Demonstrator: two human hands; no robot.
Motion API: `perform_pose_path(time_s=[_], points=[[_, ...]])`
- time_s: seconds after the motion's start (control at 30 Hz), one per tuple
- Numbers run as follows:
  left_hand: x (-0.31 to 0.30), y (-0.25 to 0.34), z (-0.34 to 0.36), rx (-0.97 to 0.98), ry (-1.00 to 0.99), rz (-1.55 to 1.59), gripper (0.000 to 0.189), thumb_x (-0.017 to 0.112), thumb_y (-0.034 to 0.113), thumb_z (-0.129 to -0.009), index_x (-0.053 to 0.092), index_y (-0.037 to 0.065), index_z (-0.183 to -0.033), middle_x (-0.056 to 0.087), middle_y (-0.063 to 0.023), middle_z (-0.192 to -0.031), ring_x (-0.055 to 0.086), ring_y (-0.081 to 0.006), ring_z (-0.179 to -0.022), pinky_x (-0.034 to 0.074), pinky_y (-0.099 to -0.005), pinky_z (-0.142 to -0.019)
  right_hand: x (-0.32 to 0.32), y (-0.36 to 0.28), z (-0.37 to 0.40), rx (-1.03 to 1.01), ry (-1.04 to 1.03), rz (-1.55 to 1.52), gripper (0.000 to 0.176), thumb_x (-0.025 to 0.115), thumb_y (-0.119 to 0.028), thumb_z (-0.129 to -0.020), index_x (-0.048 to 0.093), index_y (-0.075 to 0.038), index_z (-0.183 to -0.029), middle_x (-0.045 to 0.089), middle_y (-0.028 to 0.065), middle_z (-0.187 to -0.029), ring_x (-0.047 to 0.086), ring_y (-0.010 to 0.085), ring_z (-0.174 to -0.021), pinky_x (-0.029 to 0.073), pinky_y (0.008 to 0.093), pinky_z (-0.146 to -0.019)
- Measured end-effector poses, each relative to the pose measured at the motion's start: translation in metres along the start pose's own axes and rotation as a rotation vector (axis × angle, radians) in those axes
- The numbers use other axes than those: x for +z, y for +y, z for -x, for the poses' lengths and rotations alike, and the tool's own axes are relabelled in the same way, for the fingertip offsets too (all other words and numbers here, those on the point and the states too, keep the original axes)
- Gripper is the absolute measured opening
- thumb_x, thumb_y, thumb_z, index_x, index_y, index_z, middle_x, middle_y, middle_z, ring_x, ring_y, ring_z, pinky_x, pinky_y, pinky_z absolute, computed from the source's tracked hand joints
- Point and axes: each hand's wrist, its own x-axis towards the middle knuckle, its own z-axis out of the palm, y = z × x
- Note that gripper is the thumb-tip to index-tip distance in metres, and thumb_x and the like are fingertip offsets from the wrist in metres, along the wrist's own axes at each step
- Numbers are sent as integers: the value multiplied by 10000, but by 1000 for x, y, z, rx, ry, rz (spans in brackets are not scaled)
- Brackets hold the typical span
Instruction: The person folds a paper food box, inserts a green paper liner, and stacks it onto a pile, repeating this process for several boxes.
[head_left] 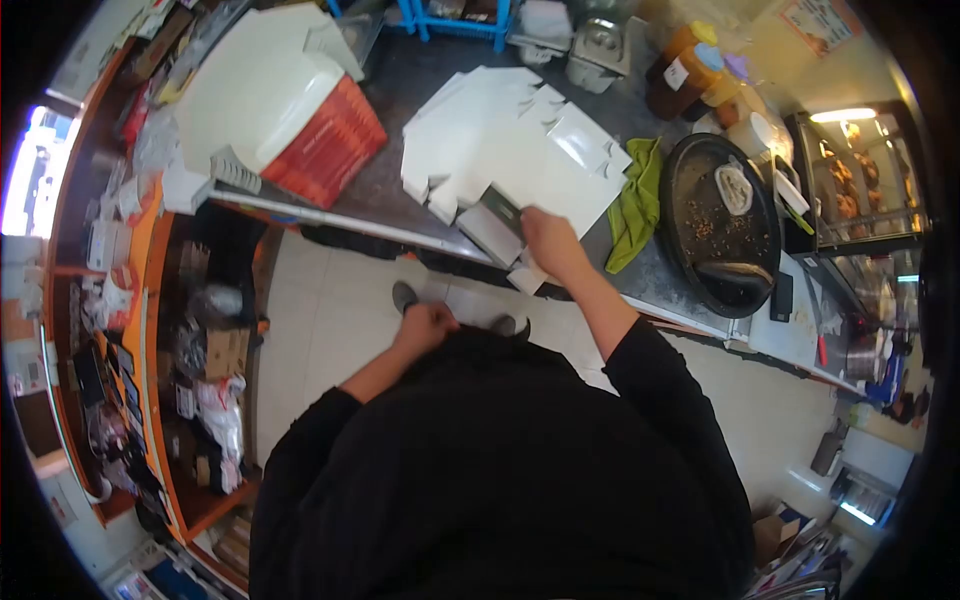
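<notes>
A white unfolded cardboard box blank (pixel 500 125) with slotted, notched edges lies on the dark counter. At its near edge my right hand (pixel 548 243) is closed, with the fingers at a raised flap (pixel 490 232) that shows a grey face and a dark green strip. The fingertips are partly hidden there. My left hand (pixel 425 325) hangs below the counter edge, close to my black clothing, its fingers curled together. Whether anything sits in those fingers I cannot make out. Right of the blank, a crumpled green cloth (pixel 636 205) lies on the counter.
A large white carton with a red printed side (pixel 325 140) stands at the left of the counter. To the right are a round black tray (pixel 715 265) with crumbs, sauce bottles (pixel 685 75) and a lit food display case (pixel 855 180). An orange shelf unit (pixel 150 330) stands at left.
</notes>
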Motion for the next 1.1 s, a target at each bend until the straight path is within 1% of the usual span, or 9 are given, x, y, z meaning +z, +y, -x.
perform_pose_path(time_s=[0.2,0.27,0.43,0.57,0.67,0.83,0.97,1.07,1.1], points=[[1,-1,12,-66,37,-247,141,666,195,-819,698,60,-847,682,-197,-844,660,-370,-855,505,-455,-745,-60,-42,11,-76,-11,103,258,477,-248,-981,604,-107,-1156,666,207,-800,644,418,-784,508,488,-730],[-24,-12,28,-183,142,-209,232,694,246,-843,670,15,-855,694,-155,-840,668,-315,-807,498,-394,-711,-58,-42,20,-210,-35,91,197,515,-188,-954,621,-115,-1103,681,131,-831,663,345,-780,517,453,-731],[-56,6,108,-483,-335,288,423,686,446,-869,660,30,-943,668,-87,-817,636,-168,-778,480,-340,-637,-68,-18,112,-220,-276,-81,194,605,-238,-914,650,-49,-921,655,124,-879,642,335,-802,503,417,-691],[-47,-9,143,-530,-345,242,346,653,365,-918,640,34,-1019,653,-29,-863,613,-142,-761,491,-302,-660,-34,63,217,462,-741,113,284,618,-294,-939,640,-11,-937,662,143,-866,638,255,-766,482,346,-692],[-45,-7,146,-696,-202,710,257,626,287,-944,638,41,-1018,644,-14,-855,598,-132,-739,492,-286,-676,-36,79,244,860,-657,-599,318,615,-331,-952,639,-14,-970,649,58,-854,582,144,-771,455,301,-707],[-25,26,91,-536,180,904,149,607,202,-953,620,69,-888,607,24,-771,550,-89,-706,469,-258,-659,-38,44,184,887,-251,-1024,231,622,-266,-946,616,-35,-944,610,20,-832,526,98,-785,439,276,-722],[-5,-78,88,-431,61,50,184,654,236,-894,630,54,-880,626,-63,-779,566,-170,-730,466,-317,-689,9,105,237,855,-476,-455,210,639,-250,-928,628,-40,-941,632,39,-821,561,118,-747,461,287,-693],[-27,-79,141,-729,-152,222,280,690,262,-825,663,44,-998,678,-149,-844,633,-269,-809,492,-364,-767,-28,108,286,1127,-551,-923,161,639,-205,-898,651,-46,-916,664,59,-830,638,179,-781,504,345,-721],[-44,-39,168,-585,-287,-63,303,697,263,-813,672,35,-1011,685,-173,-897,644,-295,-877,493,-374,-795,-42,97,296,1253,-580,-929,144,641,-186,-878,660,-47,-914,677,83,-835,662,216,-795,517,369,-732]])
